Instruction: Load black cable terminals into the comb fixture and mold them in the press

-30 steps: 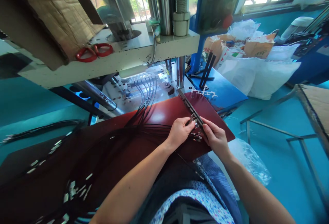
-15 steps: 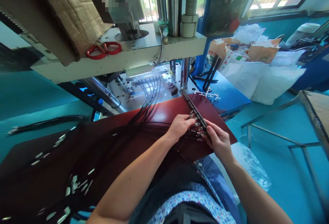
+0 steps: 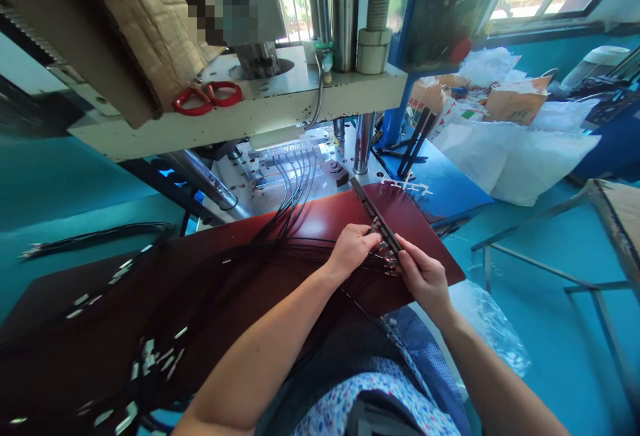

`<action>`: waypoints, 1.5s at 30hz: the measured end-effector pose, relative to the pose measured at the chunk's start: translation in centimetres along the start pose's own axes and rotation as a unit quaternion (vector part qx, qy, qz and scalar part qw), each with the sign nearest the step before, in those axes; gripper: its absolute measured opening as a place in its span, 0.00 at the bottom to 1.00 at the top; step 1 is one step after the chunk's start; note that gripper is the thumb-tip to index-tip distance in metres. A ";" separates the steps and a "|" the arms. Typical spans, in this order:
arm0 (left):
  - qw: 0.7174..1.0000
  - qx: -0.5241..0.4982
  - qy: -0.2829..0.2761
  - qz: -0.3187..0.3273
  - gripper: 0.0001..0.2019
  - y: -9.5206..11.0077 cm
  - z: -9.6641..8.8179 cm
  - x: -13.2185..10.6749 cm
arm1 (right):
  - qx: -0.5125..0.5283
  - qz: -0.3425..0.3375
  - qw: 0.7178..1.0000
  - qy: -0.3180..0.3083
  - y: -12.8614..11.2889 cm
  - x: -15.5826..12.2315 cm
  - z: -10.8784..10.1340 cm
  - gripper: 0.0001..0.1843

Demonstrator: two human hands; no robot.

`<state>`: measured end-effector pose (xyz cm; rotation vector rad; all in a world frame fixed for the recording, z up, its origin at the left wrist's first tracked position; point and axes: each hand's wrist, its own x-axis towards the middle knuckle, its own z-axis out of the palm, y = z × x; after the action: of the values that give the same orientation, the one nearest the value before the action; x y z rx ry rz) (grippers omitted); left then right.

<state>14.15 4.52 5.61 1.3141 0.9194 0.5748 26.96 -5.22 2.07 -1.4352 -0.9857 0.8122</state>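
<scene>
My right hand (image 3: 424,275) is closed on the near end of a long dark slotted bar (image 3: 371,208), which slants away over the reddish-brown board (image 3: 325,216). My left hand (image 3: 354,249) is closed at the bar's left side, its fingers pinching a small metal connector end of a cable. Just what lies inside that pinch is partly hidden. Several shiny metal connectors (image 3: 390,264) sit along the bar between my hands. Black cables (image 3: 305,244) run from there leftward under my left hand and across the board.
Behind the board stands a press with a cream plate (image 3: 280,106), where red-handled scissors (image 3: 207,98) lie. Thin cables enter its metal lower die (image 3: 295,164). Dark upright bars (image 3: 416,143) and white sprue (image 3: 407,186) are on the blue table at right. Bundled cables (image 3: 150,356) lie left.
The view has shifted slightly, so the press and board appear a little further right. The bar has tilted slightly in my hands; both hands keep nearly the same place and grip.
</scene>
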 end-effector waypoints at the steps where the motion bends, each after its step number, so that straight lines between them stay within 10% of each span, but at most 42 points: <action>1: 1.000 0.007 -0.003 0.005 0.13 -0.1 -0.2 0.0 | -0.020 -0.014 1.000 -0.006 0.1 0.0 0.0 0.22; 11: 0.984 -0.149 0.091 0.041 0.13 1.1 -2.2 -0.4 | 0.164 0.134 0.976 0.058 -1.2 0.0 0.2 0.22; 36: 0.991 -0.127 0.022 -0.041 0.11 1.4 -1.2 0.0 | 0.170 0.125 0.977 0.031 -1.6 -0.2 0.2 0.21; 45: 0.988 -0.066 0.135 0.027 0.12 0.1 -0.5 0.8 | 0.097 0.093 0.990 0.032 -1.2 -0.1 0.3 0.25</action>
<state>14.17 5.51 5.49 1.1628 1.0497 0.8576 26.52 -5.24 3.26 -1.3885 -0.7106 0.9641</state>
